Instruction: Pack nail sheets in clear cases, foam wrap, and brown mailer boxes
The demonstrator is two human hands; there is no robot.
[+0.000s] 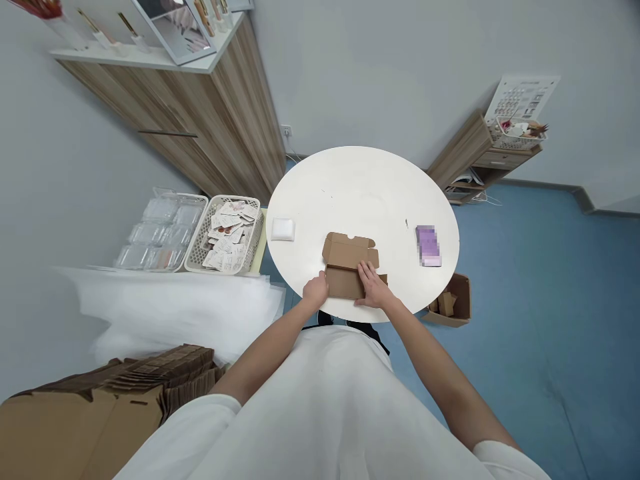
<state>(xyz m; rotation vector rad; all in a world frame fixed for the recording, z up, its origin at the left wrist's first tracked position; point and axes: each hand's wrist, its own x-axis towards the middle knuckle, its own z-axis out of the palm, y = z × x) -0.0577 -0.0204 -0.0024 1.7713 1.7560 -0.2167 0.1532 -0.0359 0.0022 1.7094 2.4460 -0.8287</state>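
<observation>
A brown cardboard box (345, 283), partly folded, lies near the front edge of the round white table (360, 187). Its lid flap (347, 250) stands away from me with side tabs spread. My left hand (317, 291) grips the box's left side, its fingers curled round the edge. Across the right part of the box rests my right hand (374, 287), fingers stretched out and touching the cardboard. To the left on the table is a small white packet (283, 229). A purple item with a blurred surface (429, 246) lies at the right.
Left of the table stand a basket of packets (223, 233) and a basket of clear cases (160, 230). White sheets (180, 307) and stacked flat cardboard (115, 400) are at lower left. An open carton (455, 303) sits on the floor, right.
</observation>
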